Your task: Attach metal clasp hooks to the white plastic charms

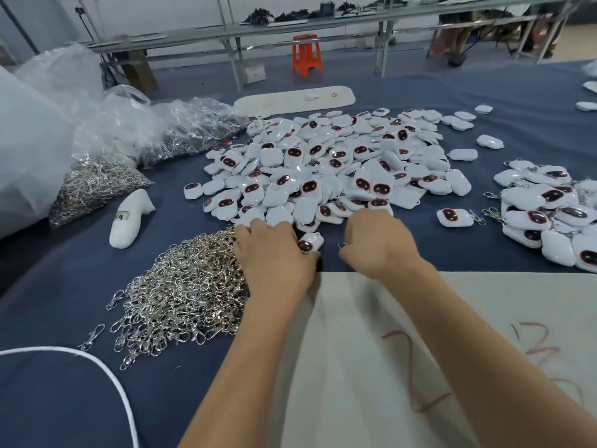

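Note:
A big heap of white plastic charms (329, 163) with dark red faces covers the middle of the blue table. My left hand (274, 253) holds one white charm (310, 241) at the heap's near edge, beside a pile of metal clasp hooks (184, 295). My right hand (378, 244) is curled just right of it, with a small glint of metal at its fingertips; what it pinches is mostly hidden. At the right lies a pile of charms with hooks attached (549, 215).
Clear plastic bags of hooks (97, 185) sit at the left, with a white foam piece (129, 218) near them. A white cord (106, 376) curves at the lower left. A cream sheet (420, 350) lies under my forearms. An orange stool (307, 54) stands beyond the table.

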### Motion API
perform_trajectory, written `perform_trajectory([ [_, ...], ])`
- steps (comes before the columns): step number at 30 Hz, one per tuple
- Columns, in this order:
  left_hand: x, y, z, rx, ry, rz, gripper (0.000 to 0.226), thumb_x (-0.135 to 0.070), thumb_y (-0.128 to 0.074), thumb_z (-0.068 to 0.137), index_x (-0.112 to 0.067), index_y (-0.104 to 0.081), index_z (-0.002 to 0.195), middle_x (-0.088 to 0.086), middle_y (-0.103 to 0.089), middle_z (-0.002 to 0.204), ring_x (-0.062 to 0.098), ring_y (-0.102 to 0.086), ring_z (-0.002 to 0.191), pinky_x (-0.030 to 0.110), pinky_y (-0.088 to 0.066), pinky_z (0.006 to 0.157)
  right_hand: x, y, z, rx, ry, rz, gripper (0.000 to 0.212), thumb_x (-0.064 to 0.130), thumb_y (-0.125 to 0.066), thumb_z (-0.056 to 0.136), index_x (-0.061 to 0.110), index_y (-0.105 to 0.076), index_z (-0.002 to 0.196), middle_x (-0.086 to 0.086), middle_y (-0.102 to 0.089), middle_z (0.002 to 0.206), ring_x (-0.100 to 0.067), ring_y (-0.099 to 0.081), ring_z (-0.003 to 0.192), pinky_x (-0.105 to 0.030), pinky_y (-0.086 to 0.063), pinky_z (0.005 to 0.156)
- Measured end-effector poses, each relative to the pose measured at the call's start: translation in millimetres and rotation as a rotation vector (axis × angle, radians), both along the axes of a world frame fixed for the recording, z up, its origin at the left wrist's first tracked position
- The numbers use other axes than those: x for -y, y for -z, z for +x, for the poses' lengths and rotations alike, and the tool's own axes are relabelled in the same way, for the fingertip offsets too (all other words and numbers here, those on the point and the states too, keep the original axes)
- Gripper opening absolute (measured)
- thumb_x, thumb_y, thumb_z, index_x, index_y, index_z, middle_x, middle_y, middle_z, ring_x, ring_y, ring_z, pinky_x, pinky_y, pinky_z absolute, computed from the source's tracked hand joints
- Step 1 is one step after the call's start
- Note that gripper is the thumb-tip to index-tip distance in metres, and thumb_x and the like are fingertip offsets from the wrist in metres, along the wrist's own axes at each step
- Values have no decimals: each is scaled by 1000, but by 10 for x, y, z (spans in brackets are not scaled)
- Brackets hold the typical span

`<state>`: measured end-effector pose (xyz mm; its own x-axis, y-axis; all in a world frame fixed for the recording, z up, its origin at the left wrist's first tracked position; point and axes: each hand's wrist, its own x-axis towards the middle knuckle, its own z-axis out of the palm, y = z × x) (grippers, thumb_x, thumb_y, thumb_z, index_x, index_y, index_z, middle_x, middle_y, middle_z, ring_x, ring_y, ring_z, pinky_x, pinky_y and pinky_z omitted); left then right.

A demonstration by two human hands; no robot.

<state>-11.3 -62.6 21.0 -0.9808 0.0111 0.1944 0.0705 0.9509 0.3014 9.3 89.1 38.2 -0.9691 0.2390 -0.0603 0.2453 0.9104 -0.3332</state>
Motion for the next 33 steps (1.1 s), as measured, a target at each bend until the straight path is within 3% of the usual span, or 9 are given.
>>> perform_trajectory([
  [2,-119,-2,49,-30,28,-12,35,-55,-68,80,-27,-68,101,5,-56,112,32,-42,113,42,-39,96,-241,-20,87,16,6,-72,7,22,-71,86,16,-69,83,-2,-68,84,-28,-66,85,-35,-59,73],
  [6,-362,17,168,-61,37,-23,31,-39,-50,94,-19,-70,106,7,-57,109,32,-43,111,40,-38,91,-581,108,253,-274,-42,-194,12,21,-78,87,22,-73,97,7,-68,84,-17,-65,86,-36,-55,82],
  [10,-634,10,227,-123,87,105,41,-38,-38,105,-16,-73,106,7,-61,111,30,-48,109,36,-33,93,-583,256,288,-469,-7,-517,28,30,-77,91,28,-70,118,7,-73,89,-5,-58,64,-27,-52,66],
  [13,-801,-16,232,-187,170,370,35,-34,-46,106,-13,-74,104,7,-59,110,28,-51,106,33,-35,93,-606,149,283,-324,271,-1099,35,53,-64,99,21,-71,109,0,-80,88,-15,-68,58,-26,-46,42],
  [15,-880,-6,221,-227,305,453,29,-29,-54,104,-9,-75,102,7,-58,108,26,-53,102,36,-41,93,-666,111,301,-237,270,-1248,40,58,-61,99,20,-74,98,-1,-81,90,-17,-70,59,-25,-46,41],
  [21,-804,206,129,-15,490,472,38,-29,-81,83,-23,-70,119,-4,-59,110,15,-55,104,29,-44,94,-791,361,340,-559,335,-1069,22,33,-58,100,15,-67,93,2,-70,71,-19,-63,55,-27,-46,42],
  [26,-725,229,78,116,497,430,17,-25,-82,81,-25,-68,90,-4,-58,100,14,-52,95,25,-39,84,-869,426,364,-673,434,-1229,20,16,-47,82,11,-66,80,-6,-66,70,-23,-67,56,-27,-45,42],
  [31,-818,269,160,35,448,362,23,-23,-76,87,-29,-57,75,-13,-59,78,11,-54,80,29,-38,69,-810,440,373,-649,323,-1118,40,4,-42,84,24,-70,105,-2,-72,91,-16,-65,61,-26,-48,44],
  [33,-841,285,182,28,424,519,24,-22,-78,86,-28,-58,74,-12,-62,70,8,-57,69,28,-43,63,-776,430,392,-617,203,-1095,39,9,-46,81,27,-74,102,-2,-71,85,-15,-59,58,-26,-44,43],
])
